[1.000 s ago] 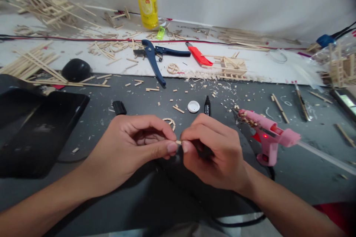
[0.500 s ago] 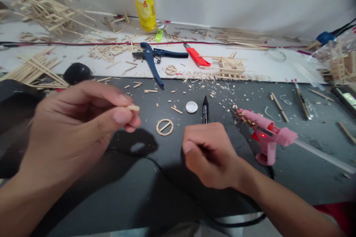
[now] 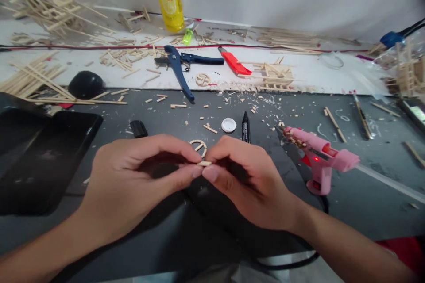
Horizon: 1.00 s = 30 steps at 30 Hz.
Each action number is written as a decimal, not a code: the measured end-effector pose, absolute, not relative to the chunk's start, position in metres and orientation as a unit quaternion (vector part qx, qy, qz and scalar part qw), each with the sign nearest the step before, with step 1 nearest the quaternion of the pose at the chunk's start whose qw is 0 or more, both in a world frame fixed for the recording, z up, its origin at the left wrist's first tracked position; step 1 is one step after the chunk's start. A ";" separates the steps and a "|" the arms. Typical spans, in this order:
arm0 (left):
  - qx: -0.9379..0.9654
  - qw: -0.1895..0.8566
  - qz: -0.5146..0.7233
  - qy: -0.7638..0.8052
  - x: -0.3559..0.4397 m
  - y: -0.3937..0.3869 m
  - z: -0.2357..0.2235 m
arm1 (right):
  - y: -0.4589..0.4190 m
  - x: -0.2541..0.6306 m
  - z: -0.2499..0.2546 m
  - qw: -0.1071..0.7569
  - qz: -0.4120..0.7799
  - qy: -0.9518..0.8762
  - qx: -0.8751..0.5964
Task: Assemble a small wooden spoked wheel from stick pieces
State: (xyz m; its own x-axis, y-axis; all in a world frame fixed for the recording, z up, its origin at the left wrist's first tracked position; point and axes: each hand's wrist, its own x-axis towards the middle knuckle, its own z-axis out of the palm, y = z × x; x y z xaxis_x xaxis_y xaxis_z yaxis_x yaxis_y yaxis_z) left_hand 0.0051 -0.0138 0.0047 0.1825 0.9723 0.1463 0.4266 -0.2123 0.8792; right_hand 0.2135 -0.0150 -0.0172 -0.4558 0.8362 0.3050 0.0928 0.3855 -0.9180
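"Pinching what, exactly?"

"A short wooden stick [image 3: 204,163], on the near side of the round white cap [image 3: 229,125], a little to its left. The left hand [image 3: 129,183] has thumb and forefinger pressed on one end; the right hand [image 3: 262,188] nips the other likewise."

"How would it handle?"

"Light and stiff, I'd guess, not slippery, but thin enough to snap if bent."

"Best grip?"

"Fingertips near both ends, gently, since there's so little to hold."
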 end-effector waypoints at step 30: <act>0.868 0.183 0.261 0.380 -0.007 -0.006 0.004 | -0.016 0.208 -0.022 0.373 0.638 -0.583 -0.336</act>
